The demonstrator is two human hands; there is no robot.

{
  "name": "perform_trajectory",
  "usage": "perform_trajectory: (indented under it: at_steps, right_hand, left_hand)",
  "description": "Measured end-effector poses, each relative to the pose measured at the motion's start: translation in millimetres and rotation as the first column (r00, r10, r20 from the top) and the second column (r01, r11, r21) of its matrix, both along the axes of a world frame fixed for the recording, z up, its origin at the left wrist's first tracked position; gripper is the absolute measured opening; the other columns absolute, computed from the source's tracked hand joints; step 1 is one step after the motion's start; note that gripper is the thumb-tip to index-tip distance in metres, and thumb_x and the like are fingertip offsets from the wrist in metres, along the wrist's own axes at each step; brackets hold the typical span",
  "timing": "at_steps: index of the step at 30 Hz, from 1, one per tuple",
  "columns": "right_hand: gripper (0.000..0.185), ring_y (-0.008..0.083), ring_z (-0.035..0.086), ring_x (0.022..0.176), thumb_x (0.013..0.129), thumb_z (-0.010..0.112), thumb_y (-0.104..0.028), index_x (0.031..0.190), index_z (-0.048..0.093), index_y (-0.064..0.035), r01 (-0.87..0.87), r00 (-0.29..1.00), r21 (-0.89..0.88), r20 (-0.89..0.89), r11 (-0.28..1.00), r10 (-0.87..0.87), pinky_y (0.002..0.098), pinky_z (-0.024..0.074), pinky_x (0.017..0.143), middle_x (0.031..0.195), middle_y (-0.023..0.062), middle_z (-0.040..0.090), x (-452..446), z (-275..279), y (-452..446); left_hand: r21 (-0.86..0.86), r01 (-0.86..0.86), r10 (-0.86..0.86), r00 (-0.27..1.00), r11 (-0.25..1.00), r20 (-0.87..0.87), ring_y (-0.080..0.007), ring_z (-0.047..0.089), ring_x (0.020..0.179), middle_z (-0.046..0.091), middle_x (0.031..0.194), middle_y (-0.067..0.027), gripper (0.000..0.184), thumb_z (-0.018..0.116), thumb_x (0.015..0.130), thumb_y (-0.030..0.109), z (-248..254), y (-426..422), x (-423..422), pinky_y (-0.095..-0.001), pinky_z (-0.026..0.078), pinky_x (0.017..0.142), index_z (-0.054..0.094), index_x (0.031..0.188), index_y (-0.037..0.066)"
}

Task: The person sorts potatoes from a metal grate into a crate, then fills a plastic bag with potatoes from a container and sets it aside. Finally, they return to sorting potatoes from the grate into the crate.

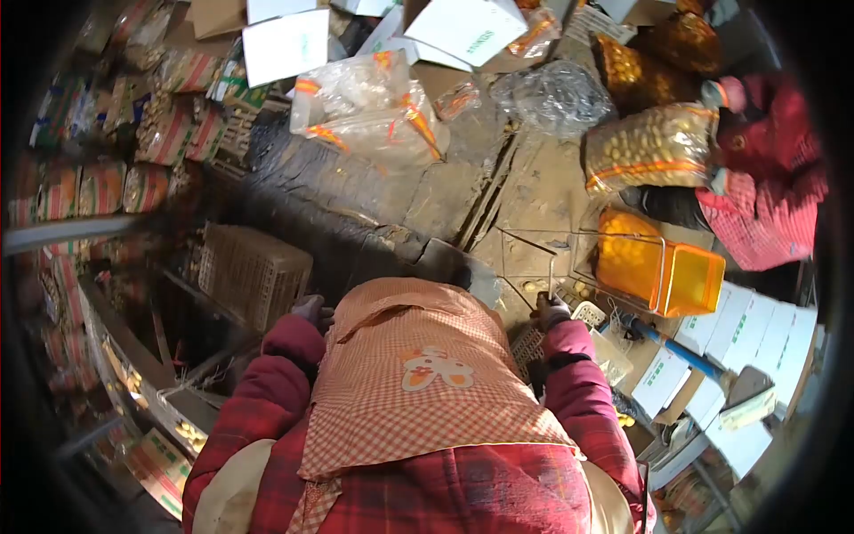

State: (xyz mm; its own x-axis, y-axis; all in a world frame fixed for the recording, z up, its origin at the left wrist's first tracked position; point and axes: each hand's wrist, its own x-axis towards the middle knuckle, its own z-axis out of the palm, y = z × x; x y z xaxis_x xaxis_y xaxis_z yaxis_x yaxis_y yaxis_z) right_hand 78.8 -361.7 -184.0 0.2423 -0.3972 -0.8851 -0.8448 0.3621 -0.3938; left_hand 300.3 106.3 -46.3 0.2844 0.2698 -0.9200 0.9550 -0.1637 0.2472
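My left hand (313, 311), in a dark glove, hangs beside the checked apron (427, 343), close to a beige plastic crate (253, 274). Its fingers are loosely bent and a little apart, and I see nothing in them. On the other side of the apron my right hand (551, 311), also gloved, is closed around the end of a thin metal rod (551, 274). That rod appears joined to a wire frame (583, 233) around an orange, see-through mesh-like bag (630, 254). The bag's mouth faces right. Small yellow-brown round items lie on the floor near my right hand.
At right, another person (769, 151) in red holds a clear bag of round produce (654, 147). White cartons (747, 334) and a blue pole (676, 347) lie below. Plastic bags (369, 107) cover the floor ahead. Filled bags (102, 187) stack at left behind a metal rail (89, 230).
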Motion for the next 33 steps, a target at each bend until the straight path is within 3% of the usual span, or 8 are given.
perform_trajectory:
  at_steps: [3,13,16,18,23,25,27,33]
  right_hand:
    - [0.047,0.0240,0.060,0.051,0.085,0.051,-0.048,0.105,0.055,-0.0054,-0.489,0.872,-0.273,-0.139,0.828,0.470,0.0357,0.0483,0.046,0.067,0.0128,0.063,-50,-85,-33]
    - [0.052,0.0352,0.062,0.093,0.082,0.047,-0.055,0.108,0.063,-0.0129,-0.737,0.664,-0.169,-0.362,0.654,0.654,0.0417,0.0478,0.079,0.093,0.0210,0.065,-87,3,1]
    - [0.047,0.0317,0.061,0.100,0.074,0.063,-0.041,0.112,0.061,-0.0143,-0.666,0.682,0.004,-0.404,0.746,0.610,0.0407,0.0472,0.084,0.105,0.0153,0.065,-87,3,6]
    - [0.065,0.0289,0.058,0.107,0.070,0.064,-0.045,0.124,0.052,-0.0101,-0.346,0.887,0.111,-0.284,0.932,0.363,0.0399,0.0462,0.086,0.114,0.0184,0.060,-75,23,7]
    - [0.066,0.0237,0.040,0.127,0.078,0.061,-0.044,0.129,0.046,-0.0046,-0.548,0.722,0.177,-0.393,0.818,0.569,0.0389,0.0414,0.094,0.133,0.0195,0.046,-83,-27,-39]
    - [0.058,0.0266,0.044,0.123,0.084,0.056,-0.041,0.128,0.047,-0.0039,-0.981,0.148,-0.182,-0.527,0.059,0.837,0.0366,0.0387,0.097,0.128,0.0201,0.050,-115,-82,-54]
    - [0.032,0.0266,0.059,0.095,0.089,0.053,-0.034,0.108,0.056,-0.0080,-0.468,0.835,-0.655,-0.110,0.593,0.538,0.0349,0.0480,0.079,0.103,0.0152,0.062,6,-37,-75]
    - [0.047,0.0327,0.057,0.107,0.086,0.050,-0.042,0.117,0.056,-0.0080,-0.532,0.826,-0.382,-0.036,0.756,0.563,0.0374,0.0432,0.092,0.111,0.0197,0.060,290,-33,-123]
  left_hand:
    - [-0.017,0.037,-0.035,0.996,0.999,0.078,-0.0288,0.060,0.090,0.060,0.110,-0.0173,0.039,0.047,0.090,0.032,2,1,-2,-0.0472,0.049,0.074,0.043,0.125,0.014]
    - [-0.114,-0.003,0.025,0.980,0.994,0.199,-0.0195,0.057,0.064,0.062,0.091,-0.0106,0.018,0.055,0.090,0.025,-76,-33,122,-0.0368,0.050,0.055,0.055,0.105,0.015]
    - [0.229,0.414,-0.420,0.464,0.881,0.780,-0.0225,0.060,0.075,0.063,0.092,-0.0115,0.022,0.055,0.090,0.021,-103,-87,210,-0.0348,0.049,0.065,0.057,0.108,0.009]
    - [0.410,0.554,-0.646,0.340,0.725,0.684,-0.0281,0.058,0.098,0.060,0.105,-0.0190,0.033,0.055,0.088,0.020,-75,-147,274,-0.0342,0.045,0.083,0.054,0.117,0.005]
    - [0.767,0.439,-0.759,-0.246,0.467,0.603,-0.0365,0.054,0.100,0.054,0.111,-0.0196,0.049,0.061,0.079,0.027,-43,-288,381,-0.0432,0.045,0.086,0.049,0.121,0.007]
    - [0.796,0.505,-0.827,-0.250,0.333,0.504,-0.0350,0.051,0.104,0.053,0.113,-0.0189,0.052,0.060,0.079,0.032,-45,-313,402,-0.0438,0.042,0.089,0.048,0.123,0.008]
    - [0.865,0.451,-0.867,-0.318,0.218,0.384,-0.0337,0.047,0.110,0.051,0.116,-0.0188,0.054,0.056,0.080,0.038,-64,-331,416,-0.0442,0.038,0.093,0.047,0.125,0.009]
    - [0.653,0.751,-0.944,-0.136,0.100,0.300,-0.0365,0.059,0.080,0.061,0.083,-0.0189,0.035,0.047,0.088,0.040,-99,-360,448,-0.0454,0.045,0.073,0.059,0.092,0.007]
